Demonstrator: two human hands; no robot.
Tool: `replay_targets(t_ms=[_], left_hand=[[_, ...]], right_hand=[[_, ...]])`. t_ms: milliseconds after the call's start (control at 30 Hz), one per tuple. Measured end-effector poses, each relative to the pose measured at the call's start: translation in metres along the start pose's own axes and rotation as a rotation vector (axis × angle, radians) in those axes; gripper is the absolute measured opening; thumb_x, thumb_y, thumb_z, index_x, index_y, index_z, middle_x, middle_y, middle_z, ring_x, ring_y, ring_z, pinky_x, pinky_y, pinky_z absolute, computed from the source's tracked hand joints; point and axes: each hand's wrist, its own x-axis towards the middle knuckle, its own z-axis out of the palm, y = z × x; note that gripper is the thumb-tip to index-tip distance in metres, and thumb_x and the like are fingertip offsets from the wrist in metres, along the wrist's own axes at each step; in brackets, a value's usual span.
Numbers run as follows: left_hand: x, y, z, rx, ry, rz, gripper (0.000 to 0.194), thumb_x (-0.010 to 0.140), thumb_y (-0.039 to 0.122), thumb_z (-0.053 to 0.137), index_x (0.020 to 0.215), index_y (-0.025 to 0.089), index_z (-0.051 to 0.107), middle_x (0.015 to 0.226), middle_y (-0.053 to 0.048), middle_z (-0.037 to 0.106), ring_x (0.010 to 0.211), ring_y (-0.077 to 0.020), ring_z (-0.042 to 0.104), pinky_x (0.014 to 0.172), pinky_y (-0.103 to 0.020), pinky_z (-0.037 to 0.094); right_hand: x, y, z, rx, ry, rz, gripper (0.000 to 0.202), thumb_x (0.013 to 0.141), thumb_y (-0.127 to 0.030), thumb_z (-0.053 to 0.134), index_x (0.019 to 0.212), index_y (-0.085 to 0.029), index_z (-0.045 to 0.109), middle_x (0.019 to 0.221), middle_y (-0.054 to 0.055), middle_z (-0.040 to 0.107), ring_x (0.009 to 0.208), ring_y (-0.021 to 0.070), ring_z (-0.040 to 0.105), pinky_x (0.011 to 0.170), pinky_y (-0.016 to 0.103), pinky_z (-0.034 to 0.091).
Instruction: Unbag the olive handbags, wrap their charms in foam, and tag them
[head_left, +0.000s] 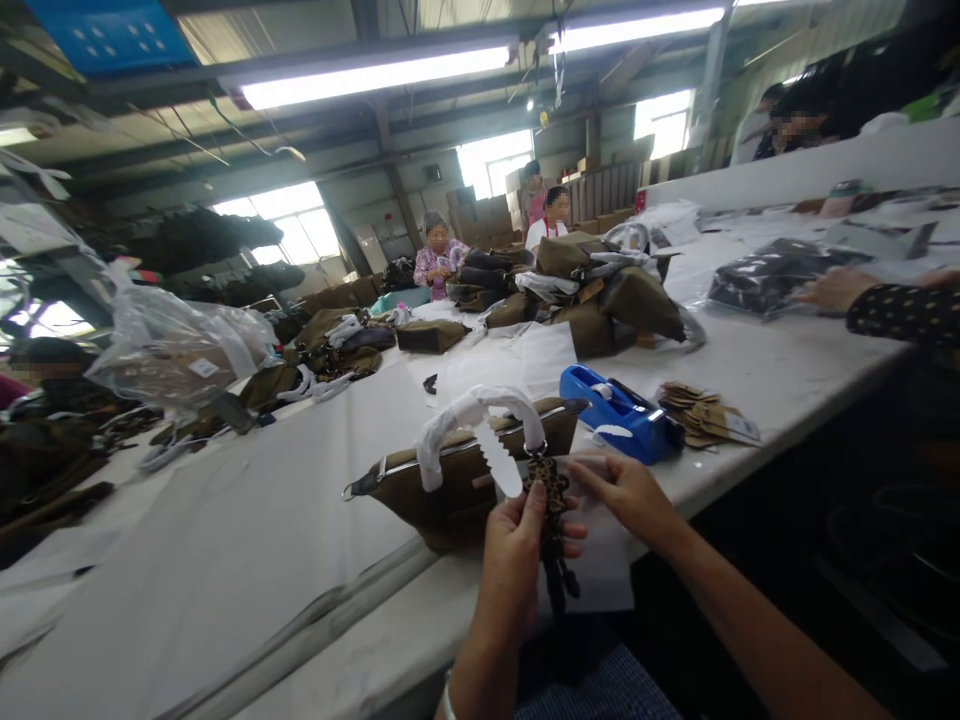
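Observation:
An olive-brown handbag (442, 505) stands on the white table close in front of me, its zip along the top and its handles (465, 405) wrapped in white material. From the handle ring hangs a leopard-print charm (551, 482) with dark dangling ends. My left hand (514, 545) is closed around the charm, thumb on its front. A white sheet of thin paper (604, 575) lies behind the charm, and my right hand (634, 500) pinches its upper edge. A white serrated strip (496, 455) stands against the handle.
A blue tape dispenser (619, 415) sits right of the bag, beside a pile of brown tags (705, 415). More bags (592, 290) are heaped farther back. At right, a co-worker's hand (836, 290) touches a plastic-wrapped dark bag (772, 275). A clear plastic bag (180, 345) is at left.

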Motion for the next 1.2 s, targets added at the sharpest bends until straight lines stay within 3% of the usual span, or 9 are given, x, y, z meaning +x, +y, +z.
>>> replay_targets(t_ms=[133, 300, 700, 800, 1033, 1100, 1200], left_hand=[[-0.001, -0.011, 0.007, -0.035, 0.044, 0.002, 0.056, 0.078, 0.062, 0.077, 0.096, 0.009, 0.075, 0.093, -0.012, 0.078, 0.064, -0.0156, 0.071, 0.052, -0.021, 0.055], [0.008, -0.024, 0.000, -0.003, 0.105, 0.042, 0.059, 0.073, 0.065, 0.080, 0.090, 0.008, 0.075, 0.088, -0.014, 0.078, 0.065, -0.0176, 0.072, 0.053, -0.022, 0.054], [0.014, -0.039, -0.001, 0.014, 0.158, 0.119, 0.051, 0.081, 0.060, 0.076, 0.093, 0.011, 0.076, 0.089, -0.013, 0.080, 0.073, -0.0209, 0.075, 0.063, -0.026, 0.056], [0.013, -0.037, -0.003, 0.020, 0.148, 0.118, 0.051, 0.080, 0.060, 0.076, 0.091, 0.011, 0.076, 0.091, -0.014, 0.080, 0.074, -0.0214, 0.075, 0.062, -0.026, 0.055], [0.016, -0.036, -0.003, 0.046, 0.112, 0.095, 0.054, 0.082, 0.062, 0.074, 0.094, 0.010, 0.076, 0.090, -0.015, 0.079, 0.071, -0.0212, 0.074, 0.061, -0.027, 0.055], [0.018, -0.039, -0.002, 0.075, 0.119, 0.098, 0.055, 0.081, 0.064, 0.073, 0.090, 0.010, 0.076, 0.087, -0.015, 0.078, 0.071, -0.0221, 0.073, 0.060, -0.027, 0.054], [0.016, -0.040, -0.004, 0.212, 0.140, 0.150, 0.053, 0.086, 0.064, 0.067, 0.082, 0.011, 0.075, 0.079, -0.012, 0.075, 0.069, -0.0220, 0.070, 0.062, -0.029, 0.052]], right_hand=[[0.024, -0.018, 0.018, 0.202, -0.110, -0.034, 0.044, 0.087, -0.060, 0.067, 0.096, -0.019, 0.079, 0.087, 0.006, 0.077, 0.085, 0.0238, 0.068, 0.076, 0.033, 0.051], [0.032, -0.023, 0.017, 0.351, -0.207, 0.039, 0.043, 0.082, -0.059, 0.073, 0.090, -0.017, 0.078, 0.079, 0.003, 0.072, 0.074, 0.0183, 0.063, 0.068, 0.029, 0.047], [0.018, -0.012, 0.029, 0.720, -0.109, 0.240, 0.037, 0.078, -0.053, 0.080, 0.088, -0.018, 0.073, 0.077, 0.003, 0.072, 0.066, 0.0167, 0.062, 0.063, 0.029, 0.049], [0.015, -0.011, 0.028, 0.749, -0.103, 0.255, 0.037, 0.080, -0.053, 0.078, 0.090, -0.017, 0.073, 0.081, 0.005, 0.074, 0.069, 0.0179, 0.063, 0.066, 0.030, 0.051], [0.009, -0.015, 0.024, 0.709, -0.296, 0.254, 0.040, 0.079, -0.049, 0.082, 0.104, -0.018, 0.075, 0.087, 0.006, 0.075, 0.066, 0.0174, 0.062, 0.061, 0.030, 0.051], [0.010, -0.016, 0.023, 0.599, -0.284, 0.173, 0.044, 0.078, -0.047, 0.084, 0.111, -0.019, 0.075, 0.094, 0.006, 0.076, 0.075, 0.0200, 0.066, 0.067, 0.031, 0.053], [0.015, -0.016, 0.023, 0.418, -0.183, 0.048, 0.048, 0.076, -0.046, 0.085, 0.116, -0.021, 0.074, 0.111, 0.008, 0.076, 0.101, 0.0267, 0.069, 0.088, 0.037, 0.054]])
